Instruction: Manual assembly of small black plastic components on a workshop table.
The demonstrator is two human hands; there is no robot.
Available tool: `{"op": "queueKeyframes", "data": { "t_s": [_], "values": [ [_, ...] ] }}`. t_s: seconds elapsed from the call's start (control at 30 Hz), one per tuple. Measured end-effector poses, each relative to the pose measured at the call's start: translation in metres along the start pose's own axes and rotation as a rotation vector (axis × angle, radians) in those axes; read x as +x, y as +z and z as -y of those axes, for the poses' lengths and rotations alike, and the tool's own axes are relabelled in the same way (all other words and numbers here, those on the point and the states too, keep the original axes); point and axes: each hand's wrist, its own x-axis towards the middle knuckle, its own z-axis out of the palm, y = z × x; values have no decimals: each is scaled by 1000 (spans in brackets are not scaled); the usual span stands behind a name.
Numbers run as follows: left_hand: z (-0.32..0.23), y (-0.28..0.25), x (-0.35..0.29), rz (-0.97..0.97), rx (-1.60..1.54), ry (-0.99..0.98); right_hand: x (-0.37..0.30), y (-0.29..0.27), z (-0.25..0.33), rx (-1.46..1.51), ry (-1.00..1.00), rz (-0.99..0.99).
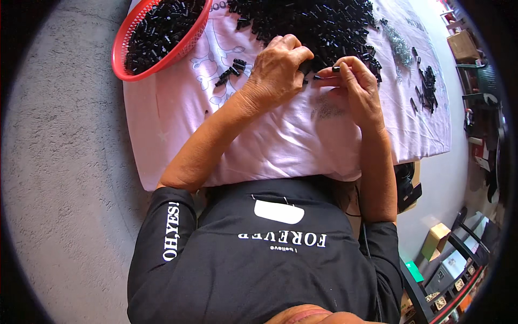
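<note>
A big heap of small black cylindrical parts point(318, 24) lies on a pale pink cloth point(259, 151). My left hand point(278, 67) is closed at the near edge of this heap, fingers curled down. What its fingertips hold is hidden. Just to its right, my right hand point(359, 86) pinches a short black cylinder point(335, 69) between thumb and forefinger. Its other fingers stretch toward the left hand, beside another small dark piece point(317, 78). Between the hands and my body, a patch of tiny metal bits point(326, 108) rests on the cloth.
A red plastic basket point(117, 56) full of black parts stands at the far left. Several loose black parts point(232, 72) lie left of my left hand, with another cluster point(429, 89) at right. Small silvery metal pieces point(398, 46) are piled at the far right. Boxes point(436, 241) stand beyond the table.
</note>
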Motion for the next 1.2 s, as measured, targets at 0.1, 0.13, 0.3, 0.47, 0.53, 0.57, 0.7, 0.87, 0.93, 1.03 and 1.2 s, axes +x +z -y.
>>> {"op": "queueKeyframes", "data": {
  "t_s": [0.1, 0.13, 0.3, 0.47, 0.53, 0.57, 0.7, 0.87, 0.93, 1.03, 1.2],
  "values": [
    [1, 1, -2, 5, 30, -18, 2, -1, -4, -11, -54, -20],
    [2, -1, -2, 19, 40, -39, 2, -2, -4, -11, -54, -22],
    [6, -4, -2, 39, 29, -41, 3, -2, -4, -23, -107, -44],
    [2, 2, -3, 64, 31, 14, 2, -1, -2, 12, -62, -57],
    [1, 1, -3, 91, 16, 25, 2, -1, -2, 11, -51, -69],
    [2, 0, -3, 119, 3, 36, 2, -1, -2, -1, -55, -78],
    [7, -5, -2, 29, -7, -19, 3, -3, -5, -14, -73, -72],
    [9, -8, -2, 31, 24, -55, 3, -3, -5, -17, -89, -76],
    [6, -6, -2, 22, 10, -53, 3, -3, -4, -13, -85, -75],
    [5, -4, -3, 30, 0, -26, 3, -2, -3, -35, -92, -83],
    [5, -6, -3, 46, 36, -18, 4, -6, -5, -27, -111, -60]
  ]
}}
